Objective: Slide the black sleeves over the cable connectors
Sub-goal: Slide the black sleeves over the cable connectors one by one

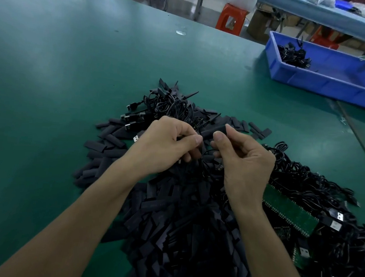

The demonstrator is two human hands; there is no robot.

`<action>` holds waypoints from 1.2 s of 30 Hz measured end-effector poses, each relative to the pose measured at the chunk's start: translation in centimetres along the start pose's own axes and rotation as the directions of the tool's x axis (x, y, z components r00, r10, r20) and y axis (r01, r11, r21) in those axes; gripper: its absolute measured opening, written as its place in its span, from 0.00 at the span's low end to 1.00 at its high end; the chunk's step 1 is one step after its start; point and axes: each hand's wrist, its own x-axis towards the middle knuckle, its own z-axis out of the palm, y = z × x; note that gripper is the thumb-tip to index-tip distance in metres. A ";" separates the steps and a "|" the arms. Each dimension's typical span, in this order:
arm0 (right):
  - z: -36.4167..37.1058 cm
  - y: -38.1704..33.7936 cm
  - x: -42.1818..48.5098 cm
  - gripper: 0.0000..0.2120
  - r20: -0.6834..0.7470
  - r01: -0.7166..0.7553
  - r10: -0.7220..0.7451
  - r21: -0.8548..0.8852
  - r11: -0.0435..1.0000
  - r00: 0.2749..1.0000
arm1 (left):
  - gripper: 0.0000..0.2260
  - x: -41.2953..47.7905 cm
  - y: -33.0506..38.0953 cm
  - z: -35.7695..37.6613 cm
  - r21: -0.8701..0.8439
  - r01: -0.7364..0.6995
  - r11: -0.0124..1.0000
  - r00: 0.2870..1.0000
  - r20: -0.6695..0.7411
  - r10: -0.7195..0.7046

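Note:
A big heap of flat black sleeves (pixel 177 221) covers the green table (pixel 51 73) in front of me. Between my hands a single black sleeve (pixel 210 130) is held above the heap. My right hand (pixel 243 160) pinches its right end between thumb and forefinger. My left hand (pixel 168 143) pinches a thin black cable (pixel 206 160) at the sleeve's left end; the cable loops down below my fingers. The connector itself is hidden by my fingers and the sleeve. More black cables with USB plugs (pixel 168 109) lie just beyond my hands.
A tangle of black cables (pixel 317 188) and green circuit boards (pixel 289 212) lies to the right. A blue bin (pixel 334 82) holding a few cables stands at the far right. Orange stools (pixel 230 18) and another bench are past the table's far edge.

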 end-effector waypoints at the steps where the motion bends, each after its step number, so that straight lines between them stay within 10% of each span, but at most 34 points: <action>1: 0.1 -0.1 -0.1 0.12 -0.008 0.006 -0.006 -0.004 1.000 1.000 | 0.10 0.0 0.0 0.0 -0.006 -0.012 1.000 1.000 -0.020 0.011; 23: 0.8 -1.1 0.2 0.13 -0.006 0.051 -0.052 -0.033 0.998 0.999 | 0.10 -0.3 0.4 1.2 -0.109 -0.075 0.991 0.997 0.013 0.077; 32: -0.5 -1.9 1.6 0.10 -0.036 -0.109 0.127 0.310 0.944 0.991 | 0.06 -0.4 0.5 1.0 0.043 -0.001 0.999 0.996 0.088 -0.003; 36: -1.5 -2.4 3.4 0.11 0.025 -0.068 0.066 0.097 0.993 0.998 | 0.09 -0.2 0.7 0.1 -0.043 -0.012 0.999 0.994 -0.109 0.007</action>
